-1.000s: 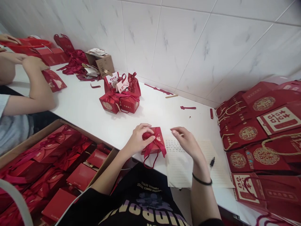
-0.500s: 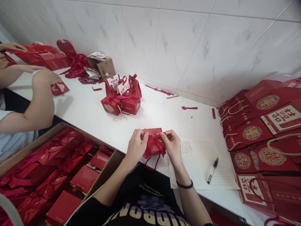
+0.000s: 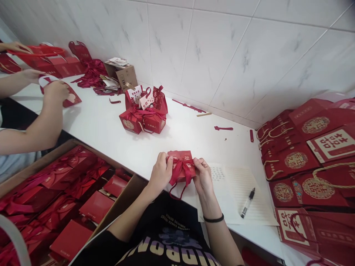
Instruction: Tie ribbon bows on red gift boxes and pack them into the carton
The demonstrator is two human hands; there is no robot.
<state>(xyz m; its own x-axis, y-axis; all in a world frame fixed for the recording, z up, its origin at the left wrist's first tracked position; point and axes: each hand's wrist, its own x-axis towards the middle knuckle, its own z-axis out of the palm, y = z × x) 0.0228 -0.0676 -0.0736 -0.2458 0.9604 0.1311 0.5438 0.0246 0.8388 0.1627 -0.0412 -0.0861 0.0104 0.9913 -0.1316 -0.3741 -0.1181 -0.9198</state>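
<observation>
A small red gift box (image 3: 177, 155) with gold print sits at the table's near edge, and a dark red ribbon bow (image 3: 183, 165) is tied across it. My left hand (image 3: 161, 171) is closed, its thumb and fingers pinching the bow's left loop. On the other side, my right hand (image 3: 203, 173) pinches the right loop with thumb and forefinger, its other fingers curled against the box. The ribbon tails hang down the box's near face. A twisted red cord handle (image 3: 177, 197) droops below it over the table edge.
Finished-looking red boxes with tags (image 3: 144, 114) stand beyond. At right lie a pen (image 3: 247, 203), lined paper (image 3: 257, 188) and stacked red gift bags (image 3: 310, 159). A carton (image 3: 135, 188) of red boxes is at lower left. A co-worker's hand (image 3: 57, 92) holds a red bag piece.
The bow's loops now look narrower and flatter, with the tails hanging more separately. My hands remain at its sides. The co-worker has raised and turned the red piece.
</observation>
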